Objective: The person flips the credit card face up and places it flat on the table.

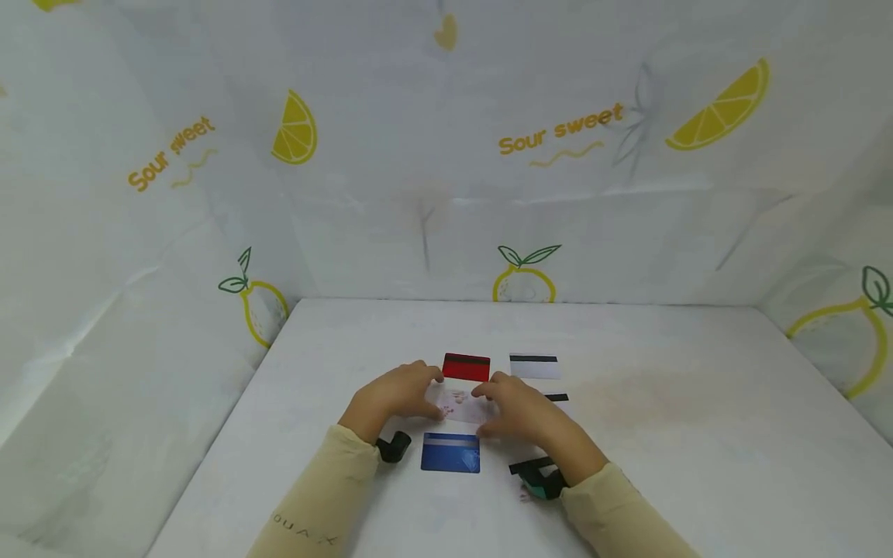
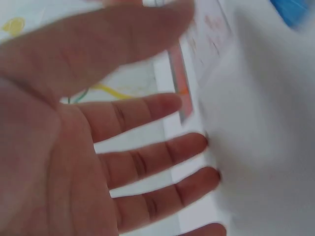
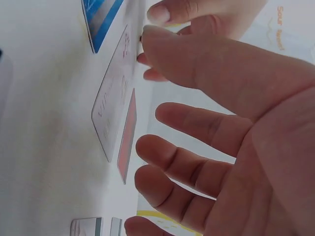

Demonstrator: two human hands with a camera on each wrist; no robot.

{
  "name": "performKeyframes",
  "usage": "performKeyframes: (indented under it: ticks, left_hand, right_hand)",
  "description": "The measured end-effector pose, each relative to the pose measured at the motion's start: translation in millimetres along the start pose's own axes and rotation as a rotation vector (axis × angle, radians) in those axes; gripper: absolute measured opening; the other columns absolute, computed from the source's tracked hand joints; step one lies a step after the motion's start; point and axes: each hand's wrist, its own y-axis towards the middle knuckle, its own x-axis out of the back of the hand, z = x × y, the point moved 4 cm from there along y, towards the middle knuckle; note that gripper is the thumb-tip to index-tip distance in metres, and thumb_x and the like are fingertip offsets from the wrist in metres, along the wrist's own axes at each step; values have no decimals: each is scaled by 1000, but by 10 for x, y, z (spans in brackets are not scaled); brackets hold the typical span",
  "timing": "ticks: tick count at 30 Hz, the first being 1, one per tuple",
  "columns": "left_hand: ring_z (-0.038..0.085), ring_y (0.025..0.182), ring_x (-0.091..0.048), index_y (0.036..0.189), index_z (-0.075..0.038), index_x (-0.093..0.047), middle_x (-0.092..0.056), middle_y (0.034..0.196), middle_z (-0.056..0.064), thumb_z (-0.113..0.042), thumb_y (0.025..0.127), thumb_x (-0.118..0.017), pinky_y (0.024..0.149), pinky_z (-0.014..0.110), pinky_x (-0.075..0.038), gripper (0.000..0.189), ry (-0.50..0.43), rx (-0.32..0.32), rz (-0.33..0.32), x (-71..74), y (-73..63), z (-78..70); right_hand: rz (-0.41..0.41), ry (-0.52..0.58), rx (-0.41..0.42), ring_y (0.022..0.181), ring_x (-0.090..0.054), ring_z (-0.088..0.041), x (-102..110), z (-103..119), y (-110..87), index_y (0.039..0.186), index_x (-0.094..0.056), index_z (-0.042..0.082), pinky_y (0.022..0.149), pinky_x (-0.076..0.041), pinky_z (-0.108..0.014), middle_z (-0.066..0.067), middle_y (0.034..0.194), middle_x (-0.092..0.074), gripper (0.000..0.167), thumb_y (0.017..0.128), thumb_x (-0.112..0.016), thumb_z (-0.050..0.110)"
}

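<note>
A pale card with pink print (image 1: 456, 406) lies flat on the white table between my two hands. To its left is my left hand (image 1: 396, 395), thumb and fingers spread apart and holding nothing. My right hand (image 1: 522, 411) is at the card's right side, its fingers loosely bent with a gap to the thumb. In the right wrist view the pale card (image 3: 112, 98) bears "VIP" lettering and lies apart from the fingers (image 3: 157, 150). A red card (image 1: 466, 367) lies just beyond it, and a blue card (image 1: 450, 452) is nearer to me.
At the right, a white card with a black stripe (image 1: 534, 366) lies at the back. Another striped card (image 1: 560, 402) is partly hidden behind my right hand, and a third striped card (image 1: 530, 465) lies under the right wrist. White sheeting with lemon prints (image 1: 446, 232) walls in the table.
</note>
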Motion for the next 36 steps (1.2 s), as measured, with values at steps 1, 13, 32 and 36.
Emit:
performKeyframes:
  ticks: [1, 13, 32, 36]
  left_hand:
    - [21, 108, -55, 126, -20, -61, -59, 121, 3, -38, 75, -83, 95, 47, -49, 59, -6, -3, 8, -5, -33, 39]
    - [17, 103, -45, 111, -23, -63, -52, 117, -2, -41, 65, -90, 84, 38, -50, 56, 76, -99, 46, -151, -478, 44]
    - [13, 91, -43, 99, -20, -63, -49, 98, -4, -32, 66, -91, 77, 29, -47, 45, 123, -106, 24, -227, -449, -105]
    - [13, 90, -43, 98, -19, -62, -48, 97, -4, -31, 66, -91, 77, 29, -46, 44, 113, -106, 29, -239, -452, -109]
  right_hand:
    - [5, -2, 10, 98, -56, -20, -1, 6, -17, 119, -69, 17, 86, -54, -45, -3, 109, -60, 53, 70, -88, 28]
    - [120, -41, 49, 91, -54, -16, -138, 113, -185, 113, -67, 17, 85, -50, -44, 2, 103, -60, 53, 68, -88, 36]
    - [48, -117, 65, 77, -52, -14, -264, 161, -186, 100, -67, 14, 70, -47, -35, 4, 88, -55, 49, 64, -91, 38]
    - [50, -93, 65, 77, -51, -15, -263, 167, -197, 97, -66, 14, 70, -47, -35, 4, 87, -54, 48, 63, -92, 35]
